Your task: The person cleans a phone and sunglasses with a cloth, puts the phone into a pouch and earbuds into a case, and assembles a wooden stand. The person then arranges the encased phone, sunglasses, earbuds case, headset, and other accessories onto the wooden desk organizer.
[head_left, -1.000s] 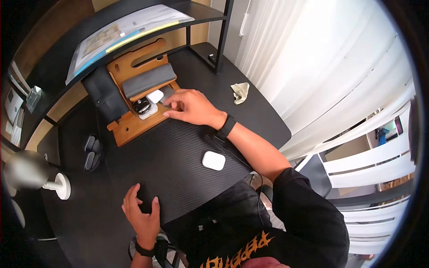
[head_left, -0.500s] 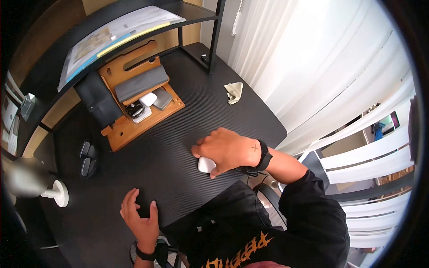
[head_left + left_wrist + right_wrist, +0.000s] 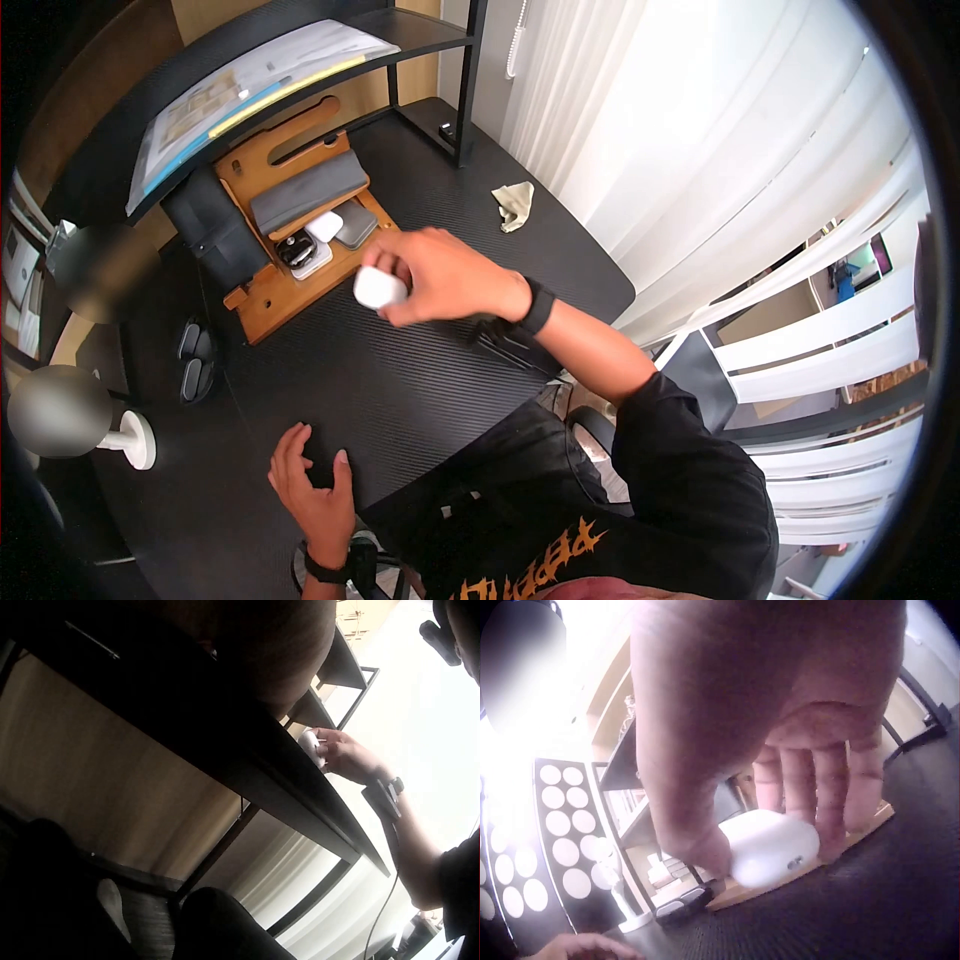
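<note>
My right hand [image 3: 447,277] pinches a white earbuds case [image 3: 380,288] between thumb and fingers, just in front of a wooden docking stand [image 3: 290,308]. In the right wrist view, the rounded earbuds case [image 3: 772,847] sits between the thumb and fingertips, a small fitting showing on its lower edge. On the stand are a black smartwatch [image 3: 297,249], a small white rounded piece [image 3: 324,226], a flat grey case [image 3: 356,224] and a long grey case [image 3: 310,192]. My left hand [image 3: 315,492] lies near the desk's front edge, fingers relaxed, holding nothing.
A black pouch [image 3: 208,226] hangs at the stand's left side. Left of it lies a black item with two oval parts [image 3: 195,360], near a white round-based stand [image 3: 140,440]. A crumpled cloth [image 3: 514,206] lies at the right. Above runs a shelf with papers [image 3: 260,85].
My right hand went from the wooden stand to the earbuds case on the desk, took hold of it and lifted it back toward the stand. My left hand stayed in place.
</note>
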`<act>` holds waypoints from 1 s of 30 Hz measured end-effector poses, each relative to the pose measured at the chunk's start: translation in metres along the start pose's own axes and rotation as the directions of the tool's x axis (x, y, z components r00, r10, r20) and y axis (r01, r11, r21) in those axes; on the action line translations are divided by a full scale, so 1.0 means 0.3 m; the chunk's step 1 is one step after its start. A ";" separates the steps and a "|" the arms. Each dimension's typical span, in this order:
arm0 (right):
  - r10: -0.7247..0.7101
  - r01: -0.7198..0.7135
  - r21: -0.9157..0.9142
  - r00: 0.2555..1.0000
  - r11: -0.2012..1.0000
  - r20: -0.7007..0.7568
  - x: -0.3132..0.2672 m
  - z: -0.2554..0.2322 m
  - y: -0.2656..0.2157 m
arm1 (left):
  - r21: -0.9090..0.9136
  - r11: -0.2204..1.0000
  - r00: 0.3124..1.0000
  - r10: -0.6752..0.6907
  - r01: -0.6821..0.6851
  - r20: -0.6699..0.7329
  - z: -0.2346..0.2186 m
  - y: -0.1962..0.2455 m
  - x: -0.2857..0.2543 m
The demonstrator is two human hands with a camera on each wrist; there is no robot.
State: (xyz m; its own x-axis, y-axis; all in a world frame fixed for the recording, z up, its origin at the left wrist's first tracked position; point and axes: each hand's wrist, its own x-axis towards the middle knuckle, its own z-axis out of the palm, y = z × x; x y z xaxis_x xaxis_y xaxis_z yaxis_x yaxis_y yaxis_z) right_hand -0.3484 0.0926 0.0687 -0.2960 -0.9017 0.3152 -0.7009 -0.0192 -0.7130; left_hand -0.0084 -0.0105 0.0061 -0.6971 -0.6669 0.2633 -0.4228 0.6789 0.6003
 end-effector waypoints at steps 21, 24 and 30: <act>0.107 -0.265 -0.352 0.906 0.898 -0.410 0.288 0.133 0.172 | -0.050 0.998 0.999 0.037 -0.038 -0.023 -0.014 -0.007 0.013; 0.132 -0.279 -0.376 0.919 0.884 -0.372 0.307 0.137 0.158 | -0.052 0.998 0.999 0.033 -0.033 -0.015 -0.016 -0.019 0.009; 0.094 -0.286 -0.483 0.919 0.828 -0.383 0.293 0.138 0.148 | -0.041 0.996 0.996 0.074 -0.076 -0.041 -0.002 -0.025 0.012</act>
State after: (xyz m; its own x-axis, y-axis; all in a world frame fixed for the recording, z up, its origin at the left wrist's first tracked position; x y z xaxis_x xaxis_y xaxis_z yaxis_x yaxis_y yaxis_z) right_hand -0.3787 -0.0055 0.0388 -0.5866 -0.6648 0.4626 -0.8087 0.4504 -0.3782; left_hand -0.0074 -0.0183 0.0031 -0.7023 -0.6265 0.3379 -0.3443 0.7145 0.6091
